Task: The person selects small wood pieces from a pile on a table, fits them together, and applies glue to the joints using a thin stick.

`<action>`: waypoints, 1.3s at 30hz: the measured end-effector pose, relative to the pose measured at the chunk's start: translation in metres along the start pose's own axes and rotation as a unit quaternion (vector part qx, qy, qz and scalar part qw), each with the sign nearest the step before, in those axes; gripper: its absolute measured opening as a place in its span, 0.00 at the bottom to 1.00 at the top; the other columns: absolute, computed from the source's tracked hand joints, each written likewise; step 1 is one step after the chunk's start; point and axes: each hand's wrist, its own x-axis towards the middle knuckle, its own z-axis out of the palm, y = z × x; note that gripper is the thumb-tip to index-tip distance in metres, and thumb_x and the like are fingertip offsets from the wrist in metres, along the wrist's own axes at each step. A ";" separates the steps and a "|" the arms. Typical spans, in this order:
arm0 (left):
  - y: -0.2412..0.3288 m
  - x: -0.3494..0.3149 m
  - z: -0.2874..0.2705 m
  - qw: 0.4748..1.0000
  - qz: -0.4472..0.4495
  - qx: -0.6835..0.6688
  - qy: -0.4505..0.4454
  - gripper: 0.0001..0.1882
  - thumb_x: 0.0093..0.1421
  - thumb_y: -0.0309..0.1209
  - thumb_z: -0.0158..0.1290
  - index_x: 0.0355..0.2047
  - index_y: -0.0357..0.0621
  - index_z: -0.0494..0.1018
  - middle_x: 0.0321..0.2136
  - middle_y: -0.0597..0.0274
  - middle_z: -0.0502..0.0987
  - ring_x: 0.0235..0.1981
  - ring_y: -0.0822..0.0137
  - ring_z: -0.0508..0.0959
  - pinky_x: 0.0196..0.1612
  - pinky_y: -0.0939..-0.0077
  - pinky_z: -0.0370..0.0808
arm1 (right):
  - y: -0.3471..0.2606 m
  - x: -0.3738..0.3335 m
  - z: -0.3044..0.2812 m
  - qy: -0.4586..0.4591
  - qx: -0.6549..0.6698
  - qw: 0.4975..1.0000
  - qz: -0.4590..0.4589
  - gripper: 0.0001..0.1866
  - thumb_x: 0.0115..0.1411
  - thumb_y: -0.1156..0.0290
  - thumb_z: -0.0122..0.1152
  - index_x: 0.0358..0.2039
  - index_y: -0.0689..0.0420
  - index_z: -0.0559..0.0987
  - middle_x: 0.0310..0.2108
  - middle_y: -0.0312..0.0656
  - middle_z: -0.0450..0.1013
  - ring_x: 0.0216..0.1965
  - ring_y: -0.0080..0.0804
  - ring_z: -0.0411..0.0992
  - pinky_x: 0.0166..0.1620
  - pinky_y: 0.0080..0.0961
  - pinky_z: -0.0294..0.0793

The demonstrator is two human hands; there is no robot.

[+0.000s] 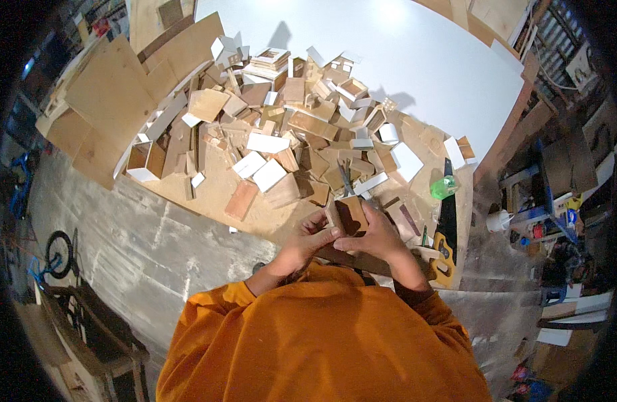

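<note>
Left end of the table point(271, 226): open box point(142, 161), brown wood inside, pale outside. Further right, by the near edge: flat reddish-brown block point(241, 199). Middle: heaped offcuts point(268, 142), mostly rectangular, bare wood mixed with smooth white faces, lying at all angles. Left hand point(310, 241) pinches the pale left wall of a small box-like wooden piece point(351, 218); right hand point(380, 236) grips its right side, thumb at the near end. Piece is up at the near edge, brown inner face showing, long axis running away from the body, far end leaning slightly left. Dark forked tool point(347, 179) just past that end, kind unclear; heap blocks beyond. Right edge: handsaw point(448, 228), black blade pointing far, yellow handle near; translucent green bottle point(444, 187) overlaps the blade in view.
</note>
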 end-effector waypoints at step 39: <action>0.012 0.012 0.012 0.994 -0.085 0.008 0.073 0.09 0.62 0.26 0.50 0.41 0.35 0.74 0.27 0.66 0.77 0.25 0.77 0.74 0.28 0.85 0.71 | 0.025 0.015 -0.026 -0.020 -0.204 0.958 -0.202 0.50 0.31 0.51 0.76 0.54 0.60 0.66 0.53 0.51 0.66 0.56 0.49 0.63 0.59 0.39 0.60</action>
